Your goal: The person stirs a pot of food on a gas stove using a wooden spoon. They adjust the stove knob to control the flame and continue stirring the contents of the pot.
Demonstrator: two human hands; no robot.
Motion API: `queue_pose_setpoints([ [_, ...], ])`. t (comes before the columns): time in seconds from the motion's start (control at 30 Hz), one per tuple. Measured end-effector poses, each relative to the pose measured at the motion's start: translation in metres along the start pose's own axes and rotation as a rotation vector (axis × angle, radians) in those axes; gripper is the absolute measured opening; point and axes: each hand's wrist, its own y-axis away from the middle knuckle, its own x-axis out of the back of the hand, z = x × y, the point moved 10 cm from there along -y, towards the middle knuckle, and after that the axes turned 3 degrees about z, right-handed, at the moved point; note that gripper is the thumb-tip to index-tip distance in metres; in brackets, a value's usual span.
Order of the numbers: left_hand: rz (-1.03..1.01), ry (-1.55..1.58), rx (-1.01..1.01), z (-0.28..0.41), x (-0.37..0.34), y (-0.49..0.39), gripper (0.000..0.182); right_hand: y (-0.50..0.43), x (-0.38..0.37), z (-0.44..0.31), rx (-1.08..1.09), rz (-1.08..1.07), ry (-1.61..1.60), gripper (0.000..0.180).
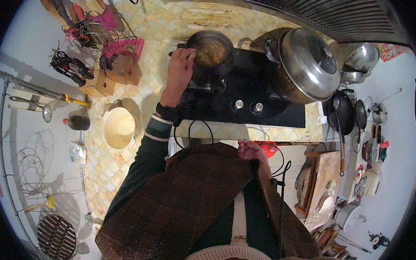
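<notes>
My left hand (pixel 181 73) is at the left rim of a dark cooking pot (pixel 211 75), its fingertips bunched over the edge. Whether something small sits between those fingers cannot be made out. Brownish food in liquid (pixel 211 54) shows inside the uncovered pot. The pot stands on the left side of a black glass gas hob (pixel 210 105). My right hand (pixel 251 151) hangs low before the counter's front edge, its fingers loosely curled and apart, with nothing seen in them. Just behind it is a red object (pixel 271 148), partly hidden.
A large lidded steel pot (pixel 307 64) occupies the hob's right side, below a range hood (pixel 328 10). To the left are a cream container (pixel 119 129), wooden knife blocks (pixel 98 82) and a wire utensil rack (pixel 97 30). A wooden board (pixel 322 191) lies at right.
</notes>
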Motion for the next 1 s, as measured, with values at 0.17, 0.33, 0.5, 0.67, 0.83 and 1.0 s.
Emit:
queue_pose_setpoints([
  [0.17, -0.053, -0.187, -0.120, 0.007, -0.010, -0.002, 0.016, -0.005, -0.002, -0.001, 0.007, -0.074, -0.005, 0.010],
  [0.33, -0.015, -0.008, 0.159, 0.002, 0.009, -0.009, 0.015, -0.004, -0.010, 0.000, -0.008, -0.193, 0.016, 0.018],
  [0.5, -0.025, -0.225, -0.084, 0.051, 0.020, -0.041, 0.022, 0.000, -0.021, 0.003, -0.051, -0.268, 0.045, 0.018],
  [0.67, -0.227, -0.427, -0.322, 0.073, -0.025, -0.052, 0.020, 0.002, -0.022, 0.004, -0.035, -0.181, -0.038, 0.014],
  [0.83, -0.371, -0.522, -0.214, 0.046, -0.061, -0.052, 0.026, 0.005, -0.025, 0.000, -0.038, -0.144, 0.000, 0.013],
  [1.0, -0.250, -0.368, -0.053, 0.030, -0.033, -0.057, 0.029, 0.007, -0.031, -0.001, -0.102, -0.221, -0.015, 0.014],
])
